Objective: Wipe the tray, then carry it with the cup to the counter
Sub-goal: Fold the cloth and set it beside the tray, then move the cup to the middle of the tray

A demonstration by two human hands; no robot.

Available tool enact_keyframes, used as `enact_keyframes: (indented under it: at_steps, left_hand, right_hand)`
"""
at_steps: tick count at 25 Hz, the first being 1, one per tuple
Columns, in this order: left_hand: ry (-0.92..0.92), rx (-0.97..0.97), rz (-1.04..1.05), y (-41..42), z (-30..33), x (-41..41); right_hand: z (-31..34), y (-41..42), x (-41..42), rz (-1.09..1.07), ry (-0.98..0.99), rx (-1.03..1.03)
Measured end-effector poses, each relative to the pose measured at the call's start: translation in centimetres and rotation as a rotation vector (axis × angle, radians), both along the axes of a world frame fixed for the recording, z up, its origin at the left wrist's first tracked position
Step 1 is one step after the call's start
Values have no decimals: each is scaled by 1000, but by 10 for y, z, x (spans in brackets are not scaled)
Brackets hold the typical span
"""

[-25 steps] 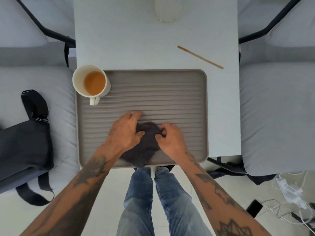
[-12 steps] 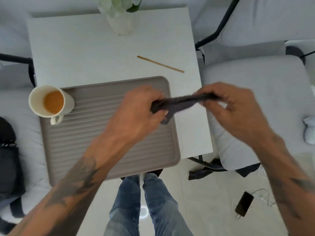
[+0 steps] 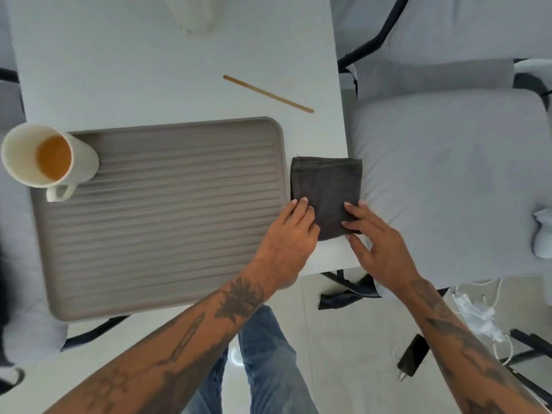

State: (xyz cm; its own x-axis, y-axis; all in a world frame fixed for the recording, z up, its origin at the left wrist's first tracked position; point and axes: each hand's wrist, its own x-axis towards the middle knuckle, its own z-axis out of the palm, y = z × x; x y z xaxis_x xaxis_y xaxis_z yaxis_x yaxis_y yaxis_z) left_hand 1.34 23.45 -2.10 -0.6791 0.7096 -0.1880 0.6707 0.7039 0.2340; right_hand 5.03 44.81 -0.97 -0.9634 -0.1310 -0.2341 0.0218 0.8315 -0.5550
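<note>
White table (image 3: 125,64): rectangular, bearing tray, cloth and stick; near right corner close to the grey chair cushion.

Grey chair cushion (image 3: 448,180): padded seat right of the table, black frame tubes at its back and underneath.

Tray (image 3: 167,222): grey-brown, ribbed, rounded corners, lying flat on the table's near half, near left corner overhanging the table edge. Ribbed surface bare apart from the cup.

Cup (image 3: 44,158): cream mug, upright on the tray's far left corner, partly overhanging the rim, handle toward the viewer, amber liquid inside.

Cloth (image 3: 327,186): dark grey, folded to a flat square, lying on the table just right of the tray, right edge reaching past the table edge toward the cushion.

Left hand (image 3: 288,240): fingers straight and together, tips resting on the cloth's near left edge, heel of the hand over the tray's right rim. Nothing gripped.

Right hand (image 3: 379,243): fingers spread and relaxed, tips pressing the cloth's near right corner. Nothing gripped.

Wooden stick (image 3: 268,93): thin, flat, lying diagonally on the table beyond the tray, well apart from both hands.

Phone (image 3: 413,355): dark, on the floor lower right, among white cables.

Vase base (image 3: 194,13): white, at the table's far edge, cut off by the frame.
</note>
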Motion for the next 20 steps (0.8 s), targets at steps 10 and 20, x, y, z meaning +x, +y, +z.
enact_keyframes:
  at_steps: [10, 20]
  left_hand:
    - [-321, 282, 345, -41, 49, 8]
    - [-270, 487, 1180, -392, 77, -40]
  right_hand:
    - [7, -53, -13, 37, 53, 246]
    - [36, -342, -135, 164, -195, -448]
